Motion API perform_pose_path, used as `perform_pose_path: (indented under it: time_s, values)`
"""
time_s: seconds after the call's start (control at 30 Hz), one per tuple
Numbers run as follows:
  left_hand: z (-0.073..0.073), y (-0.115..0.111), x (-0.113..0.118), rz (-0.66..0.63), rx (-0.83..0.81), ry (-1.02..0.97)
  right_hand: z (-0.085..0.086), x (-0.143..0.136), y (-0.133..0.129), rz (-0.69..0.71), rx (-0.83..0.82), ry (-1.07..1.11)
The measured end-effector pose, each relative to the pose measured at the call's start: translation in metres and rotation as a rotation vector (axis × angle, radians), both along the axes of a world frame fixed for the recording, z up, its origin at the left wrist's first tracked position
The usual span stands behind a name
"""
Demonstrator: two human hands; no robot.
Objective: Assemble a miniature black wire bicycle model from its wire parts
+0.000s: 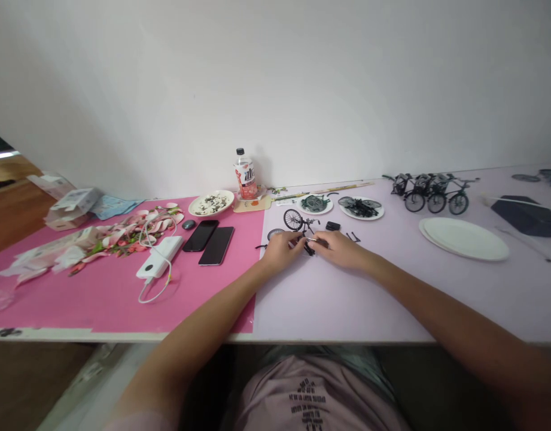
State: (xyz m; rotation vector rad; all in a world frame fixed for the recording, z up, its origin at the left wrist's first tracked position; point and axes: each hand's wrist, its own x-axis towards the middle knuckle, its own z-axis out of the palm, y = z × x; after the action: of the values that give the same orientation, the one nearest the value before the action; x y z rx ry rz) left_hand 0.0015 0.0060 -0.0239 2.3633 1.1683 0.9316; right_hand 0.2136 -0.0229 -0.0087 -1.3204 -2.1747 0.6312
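Both your hands meet at the middle of the tabletop (347, 299), on its pale lilac part. Your left hand (280, 250) and your right hand (340, 248) close in on a small black model bicycle (302, 226) that lies half-built between them — one spoked wheel stands up just behind your left fingers (293, 239). The fingers of both hands are drawn together around small dark parts and a thin silvery pin at the gap between the hands; exactly what each pinches is too small to tell.

Just behind, two small plates (342, 206) hold more dark parts, and a row of finished model bicycles (430, 191) stands further right, near a stack of white plates (463, 239). To your left, on the pink mat (122, 293), lie two phones (210, 239), a white power bank (161, 256) with its cable, and a bottle (245, 173) by the wall.
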Motion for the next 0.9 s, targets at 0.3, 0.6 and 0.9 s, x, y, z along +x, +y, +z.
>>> perform_pose_path:
  time_s: [0.3, 0.6, 0.9]
  values:
    - [0.0021, -0.0023, 0.0010, -0.002, -0.001, -0.005, -0.0014, 0.0007, 0.0010, 0.008, -0.004, -0.020]
    - [0.0025, -0.0016, 0.0001, -0.014, 0.012, 0.033, -0.0022, 0.0016, 0.0017, 0.028, 0.007, -0.023]
    - [0.0030, -0.0023, 0.0005, -0.046, 0.012, 0.025, -0.0012, 0.0007, 0.0002, 0.022, -0.019, -0.029]
